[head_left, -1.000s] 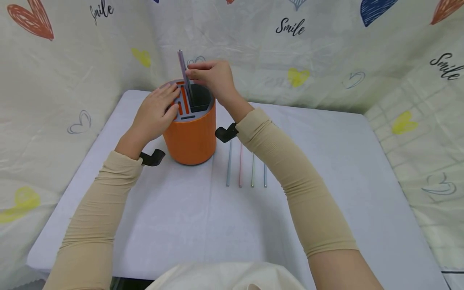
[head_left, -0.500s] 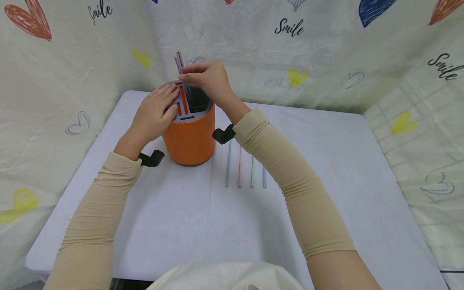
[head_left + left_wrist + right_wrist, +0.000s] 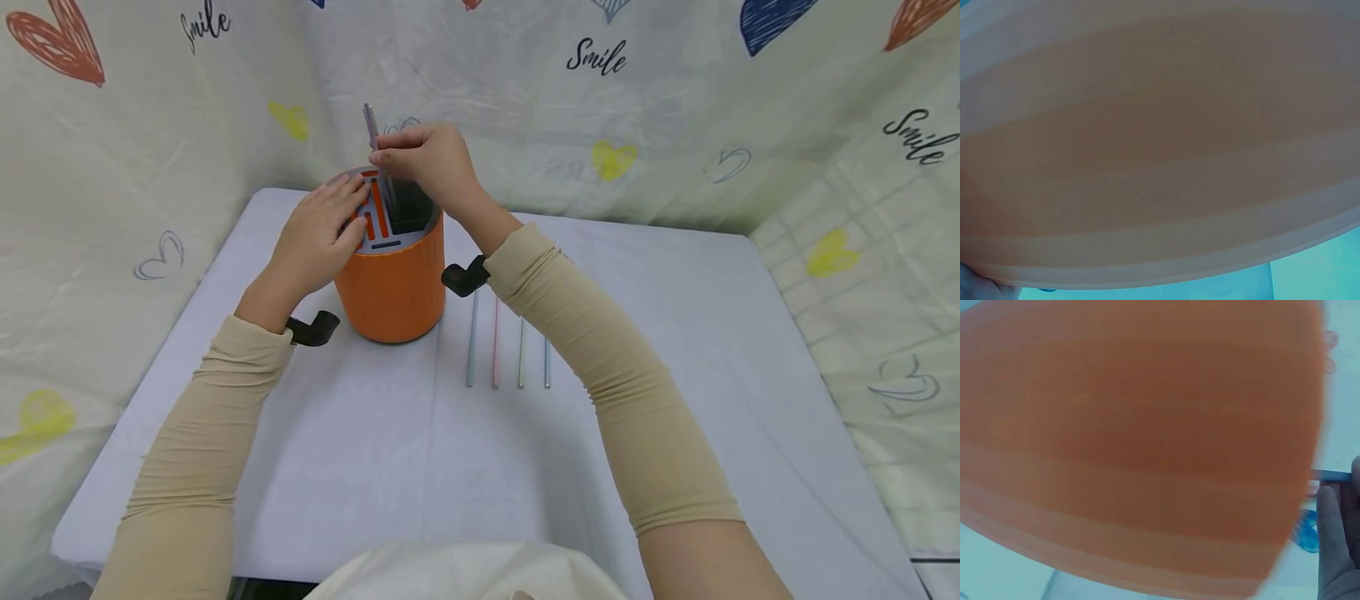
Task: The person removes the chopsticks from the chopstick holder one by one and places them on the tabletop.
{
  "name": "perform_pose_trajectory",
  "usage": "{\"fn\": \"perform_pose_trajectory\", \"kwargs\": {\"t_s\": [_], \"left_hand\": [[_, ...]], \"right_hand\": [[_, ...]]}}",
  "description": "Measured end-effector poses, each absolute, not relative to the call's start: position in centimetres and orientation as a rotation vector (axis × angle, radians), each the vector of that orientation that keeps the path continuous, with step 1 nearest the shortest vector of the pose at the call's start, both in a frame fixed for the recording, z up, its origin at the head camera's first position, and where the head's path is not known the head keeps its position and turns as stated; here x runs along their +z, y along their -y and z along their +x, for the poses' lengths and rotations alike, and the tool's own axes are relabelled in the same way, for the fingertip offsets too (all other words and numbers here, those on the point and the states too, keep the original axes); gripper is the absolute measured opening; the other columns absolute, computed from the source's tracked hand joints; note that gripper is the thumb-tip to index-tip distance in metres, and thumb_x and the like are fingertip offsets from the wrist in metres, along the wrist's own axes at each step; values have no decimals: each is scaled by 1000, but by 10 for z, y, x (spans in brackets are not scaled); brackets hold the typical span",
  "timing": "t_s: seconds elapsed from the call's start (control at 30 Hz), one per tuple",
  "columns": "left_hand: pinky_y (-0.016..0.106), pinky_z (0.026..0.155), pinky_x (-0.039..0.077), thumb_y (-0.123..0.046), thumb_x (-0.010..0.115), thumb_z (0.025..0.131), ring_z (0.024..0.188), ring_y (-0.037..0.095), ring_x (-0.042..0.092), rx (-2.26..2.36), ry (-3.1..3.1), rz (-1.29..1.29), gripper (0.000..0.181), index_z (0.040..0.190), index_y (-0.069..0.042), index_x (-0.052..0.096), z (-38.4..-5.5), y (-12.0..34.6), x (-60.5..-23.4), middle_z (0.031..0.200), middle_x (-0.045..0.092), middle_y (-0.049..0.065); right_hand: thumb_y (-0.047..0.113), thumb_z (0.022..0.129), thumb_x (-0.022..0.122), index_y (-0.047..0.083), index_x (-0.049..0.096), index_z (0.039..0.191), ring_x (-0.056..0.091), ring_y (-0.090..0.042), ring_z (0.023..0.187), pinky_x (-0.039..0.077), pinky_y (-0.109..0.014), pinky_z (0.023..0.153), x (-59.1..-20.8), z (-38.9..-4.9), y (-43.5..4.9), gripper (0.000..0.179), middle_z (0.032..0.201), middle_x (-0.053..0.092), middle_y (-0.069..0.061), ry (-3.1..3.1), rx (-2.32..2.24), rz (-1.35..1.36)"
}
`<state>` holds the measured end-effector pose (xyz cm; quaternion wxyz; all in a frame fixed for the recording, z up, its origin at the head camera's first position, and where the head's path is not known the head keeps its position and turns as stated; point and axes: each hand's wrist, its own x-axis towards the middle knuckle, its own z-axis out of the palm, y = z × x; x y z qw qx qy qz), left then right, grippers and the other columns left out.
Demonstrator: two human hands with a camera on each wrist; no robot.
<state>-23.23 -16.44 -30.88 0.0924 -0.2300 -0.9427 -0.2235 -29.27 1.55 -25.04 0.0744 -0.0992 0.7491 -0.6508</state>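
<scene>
Holder [image 3: 390, 297], orange, with a grey slotted top [image 3: 381, 235]; a slim stick [image 3: 371, 125], possibly two aligned, slants up by its dark compartment, pinched in the right hand's [image 3: 435, 164] grip below the tip. Left hand [image 3: 315, 231] rests, fingers extended, on the slotted top.

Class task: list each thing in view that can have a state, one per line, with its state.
Orange holder: upright, large compartment open.
Left hand: resting on the holder's top.
Held stick: slightly tilted; single or several, unclear.
Right hand: pinching the held stick.
Four thin sticks: lying apart, side by side.
White tablecloth: spread out.
</scene>
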Motion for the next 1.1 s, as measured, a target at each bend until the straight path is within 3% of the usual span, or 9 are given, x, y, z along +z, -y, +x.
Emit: {"fn": "perform_pose_trajectory", "kwargs": {"t_s": [0.37, 0.57, 0.83, 1.1], "left_hand": [[39, 119, 11, -25, 31, 98, 142, 25, 20, -662, 2791, -681, 50, 142, -1, 35, -232, 162, -306, 150, 31, 13], [37, 119, 10, -24, 31, 98, 142, 26, 20, -657, 2798, -681, 49, 141, 0, 36, -232, 162, -308, 149, 31, 13], [37, 119, 10, -25, 31, 98, 142, 25, 19, -673, 2798, -690, 50, 141, -1, 36, -236, 160, -310, 150, 31, 13], [37, 119, 10, -25, 30, 98, 142, 26, 19, -680, 2799, -681, 50, 141, -1, 36, -236, 160, -312, 150, 31, 13]], "right_hand": [[5, 81, 67, -5, 68, 104, 68, -14, 90, 54, -20, 82, -186, -258, -40, 25, 98, 70, -12, -2291, -2189, -598], [3, 81, 67, -5, 68, 102, 67, -18, 88, 55, -23, 82, -169, -258, -57, 22, 94, 69, -13, -2259, -2321, -662], [1, 81, 67, -3, 70, 90, 67, -23, 86, 55, -26, 83, -150, -252, -88, 10, 86, 69, -11, -2175, -2509, -560], [4, 73, 74, -4, 71, 90, 66, -26, 83, 56, -30, 81, -164, -272, -139, 19, 84, 68, -12, -2069, -2542, -259]]}}
